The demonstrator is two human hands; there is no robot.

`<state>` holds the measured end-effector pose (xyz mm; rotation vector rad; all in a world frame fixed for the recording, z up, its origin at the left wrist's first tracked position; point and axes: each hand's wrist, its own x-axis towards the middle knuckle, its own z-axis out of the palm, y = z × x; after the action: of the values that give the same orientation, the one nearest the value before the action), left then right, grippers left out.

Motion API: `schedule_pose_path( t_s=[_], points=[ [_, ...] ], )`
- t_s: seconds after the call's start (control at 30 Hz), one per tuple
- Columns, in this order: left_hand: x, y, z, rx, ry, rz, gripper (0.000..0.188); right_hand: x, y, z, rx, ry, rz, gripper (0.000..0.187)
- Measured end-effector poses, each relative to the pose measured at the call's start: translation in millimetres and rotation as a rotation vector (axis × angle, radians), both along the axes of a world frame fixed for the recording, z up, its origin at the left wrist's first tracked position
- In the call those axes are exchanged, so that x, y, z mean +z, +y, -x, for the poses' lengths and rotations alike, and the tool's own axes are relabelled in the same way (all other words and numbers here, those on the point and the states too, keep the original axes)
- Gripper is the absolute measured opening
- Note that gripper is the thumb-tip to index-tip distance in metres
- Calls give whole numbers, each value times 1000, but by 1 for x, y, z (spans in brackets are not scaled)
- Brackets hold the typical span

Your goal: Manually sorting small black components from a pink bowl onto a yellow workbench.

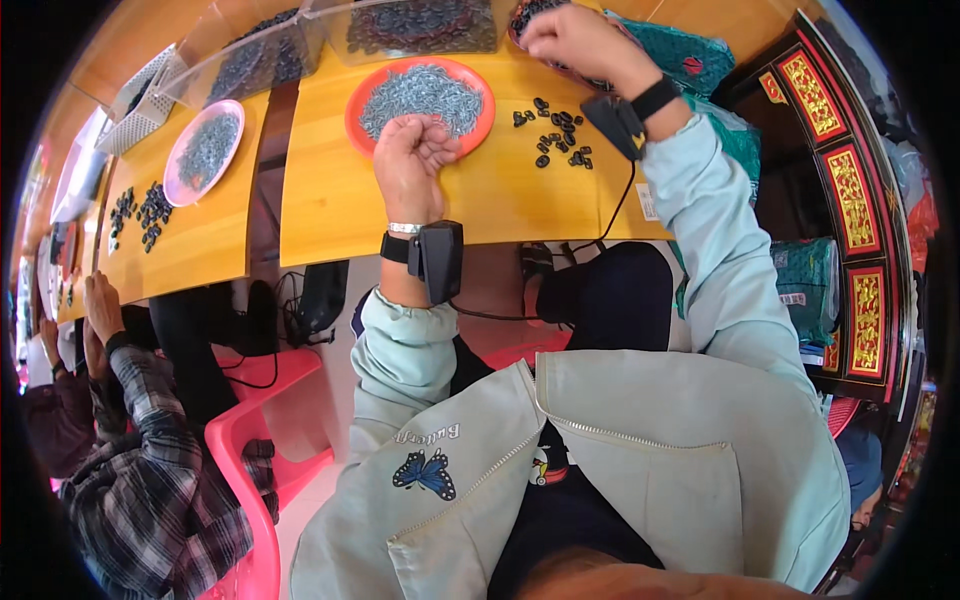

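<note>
Inspection is taken from the round orange-red plastic plate (352, 122), which carries a broad heap of small silver-grey metal pieces resembling screws (418, 92). The plate sits on a yellow wooden table (480, 205), with a narrow margin of bare wood to its left before the side edge and a wider bare strip between it and the near edge. The left hand (412, 155) is at the plate's near rim, palm turned up and fingers curled inward (whether anything is pinched within them cannot be told). The right hand (575, 45) is beyond the plate to its right, fingers bent beside a heap of small dark pieces (531, 12); its grip, if any, cannot be determined. To the right of the plate, across a bare patch of wood, lie loose black plastic parts (562, 133), spread out and well back from the near edge. Farther right stands a teal printed bag (690, 55), which limits room on that side. Behind the plate, a clear plastic bin of dark pieces (425, 28) stands close, leaving little clearance there. Left of the plate, past a dark gap between tabletops, a pale pink plate (172, 182) holds similar grey pieces.
</note>
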<state>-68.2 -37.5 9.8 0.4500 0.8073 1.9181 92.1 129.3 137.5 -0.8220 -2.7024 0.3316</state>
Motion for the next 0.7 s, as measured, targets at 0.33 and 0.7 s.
schedule_pose_path(
  t_s=[0.33, 0.7],
  points=[
    [-5, 6, -4, -67, 46, 42, 17, -108, 11, -23, -31, -141, 66, 28],
    [7, 5, -7, -43, 20, 71, 13, -110, 15, -15, -92, -218, 130, 10]
  ],
)
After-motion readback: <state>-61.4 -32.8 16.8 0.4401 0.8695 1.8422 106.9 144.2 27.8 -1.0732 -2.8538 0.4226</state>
